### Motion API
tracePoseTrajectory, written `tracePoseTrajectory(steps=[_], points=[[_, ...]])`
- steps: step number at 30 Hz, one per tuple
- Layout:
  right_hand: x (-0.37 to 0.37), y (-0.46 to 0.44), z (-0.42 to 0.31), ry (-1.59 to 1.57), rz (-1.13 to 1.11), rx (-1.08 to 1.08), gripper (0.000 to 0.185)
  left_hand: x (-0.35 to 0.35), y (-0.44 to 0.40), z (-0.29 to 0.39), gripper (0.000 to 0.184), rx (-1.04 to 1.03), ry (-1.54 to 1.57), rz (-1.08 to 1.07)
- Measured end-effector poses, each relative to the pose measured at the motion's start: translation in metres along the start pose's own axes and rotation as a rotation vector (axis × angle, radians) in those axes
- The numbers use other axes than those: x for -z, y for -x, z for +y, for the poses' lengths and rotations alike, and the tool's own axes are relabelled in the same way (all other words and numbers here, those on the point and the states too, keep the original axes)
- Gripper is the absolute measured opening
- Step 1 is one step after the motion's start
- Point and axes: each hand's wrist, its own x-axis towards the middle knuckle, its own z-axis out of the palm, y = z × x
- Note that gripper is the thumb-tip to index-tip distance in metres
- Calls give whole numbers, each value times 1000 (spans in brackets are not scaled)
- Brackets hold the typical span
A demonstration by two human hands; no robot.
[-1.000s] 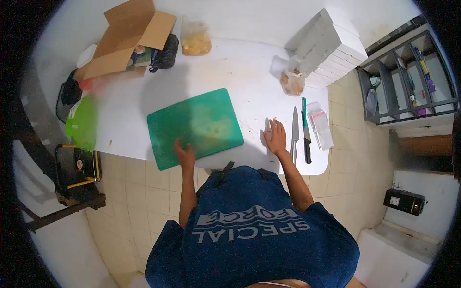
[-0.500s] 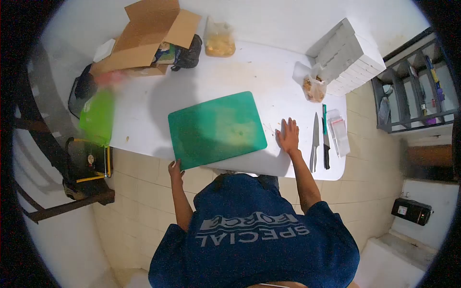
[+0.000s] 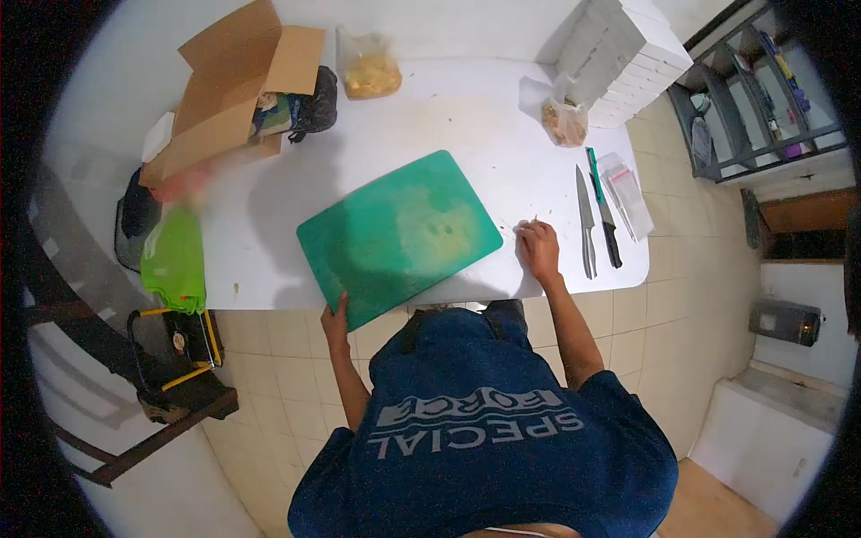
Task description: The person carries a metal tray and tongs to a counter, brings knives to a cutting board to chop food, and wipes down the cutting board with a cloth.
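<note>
A green cutting board (image 3: 399, 235) lies at a slant on the white table, its near left corner reaching past the front edge. At that corner my left hand (image 3: 335, 323) grips it, thumb on top and fingers out of sight below. To the right of the board, my right hand (image 3: 540, 251) rests on the tabletop with its fingers drawn together and curled. Small crumbs (image 3: 508, 226) lie by its fingertips; whether it pinches any is too small to tell. Farther right are a grey-handled knife (image 3: 586, 222) and a black-handled knife (image 3: 607, 215), side by side.
Clear plastic bags (image 3: 630, 199) lie beside the knives. Behind them stand a bag of brown food pieces (image 3: 565, 122) and stacked white boxes (image 3: 623, 63). At the back left are an open carton (image 3: 215, 99) and a bag of yellowish food (image 3: 372, 73). A green bag (image 3: 175, 260) hangs at the left edge.
The board has turned, its right end swinging away from me and its near left corner toward me. My left hand has closed more on that corner. My right hand's spread fingers have curled together.
</note>
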Motion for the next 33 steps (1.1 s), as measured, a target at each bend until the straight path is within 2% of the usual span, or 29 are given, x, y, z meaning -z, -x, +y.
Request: tracePoseTrajectory(steps=[2,3,5,7,8,10,14,17,19,24,26,27,28,30,33], points=[[5,7,-1,86,98,-156,27,4,6,7,58,-30,125,-91],[13,10,-5,25,81,-183,38,4,10,12,58,-29,125,-95],[4,17,-3,87,111,-199,43,0,18,21,48,-131,322,-78],[-10,23,-1,144,141,-210,48,2,16,24,51,-138,370,-132],[-14,24,-7,147,84,-254,51,3,15,25,54,-144,417,-188],[-21,24,-20,92,-11,-314,54,8,17,26,51,-148,399,-161],[-22,22,-45,24,-79,-233,55,16,29,41,42,-189,435,-86],[-20,25,-55,-63,13,-245,54,16,41,55,37,-285,394,-52],[-22,27,-64,-114,111,-196,52,17,55,73,36,-272,402,-37],[-22,17,-98,-245,88,-139,40,27,94,127,37,-277,378,40],[-21,18,-103,-423,57,-200,38,34,114,147,14,-380,334,50],[-22,16,-107,-318,238,-114,39,36,127,158,16,-411,292,147],[-18,16,-108,-317,240,-115,39,42,132,162,16,-412,293,145],[-18,15,-108,-635,102,-393,26,57,142,173,17,-514,152,150],[-17,11,-103,-649,-13,-403,17,65,152,182,18,-555,134,154]])
